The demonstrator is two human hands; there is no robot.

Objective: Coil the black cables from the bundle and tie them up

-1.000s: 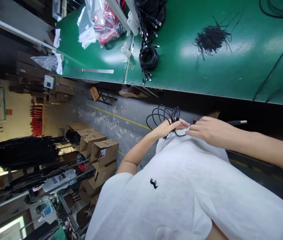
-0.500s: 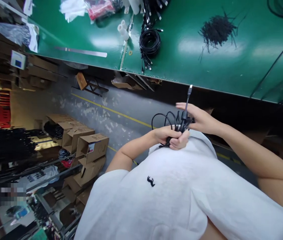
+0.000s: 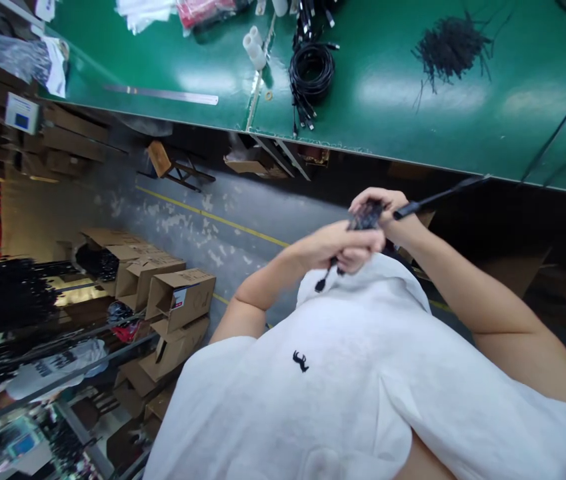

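Note:
A bunched black cable (image 3: 367, 215), smeared by motion, is between my two hands in front of the white shirt. My left hand (image 3: 350, 245) is closed round its lower side, thumb lying across it. Curled over the top of the bundle is my right hand (image 3: 387, 205), its fingers bent against the cable. One cable end with a thick black sleeve sticks out to the right past the right wrist, toward the bench edge. A short end with a small black plug hangs below the left hand. The middle of the bundle is partly hidden by fingers.
Across the top runs a green workbench (image 3: 387, 127). On it lie a coiled black cable (image 3: 311, 70), a heap of thin black strips (image 3: 453, 48), a metal ruler (image 3: 173, 95) and white rolls (image 3: 254, 48). Cardboard boxes (image 3: 180, 293) and a stool (image 3: 160, 159) stand on the floor.
My right hand has gone from spread fingers to curled over the bundle. The cable end that pointed up now points right, and the loose loops at the left no longer show.

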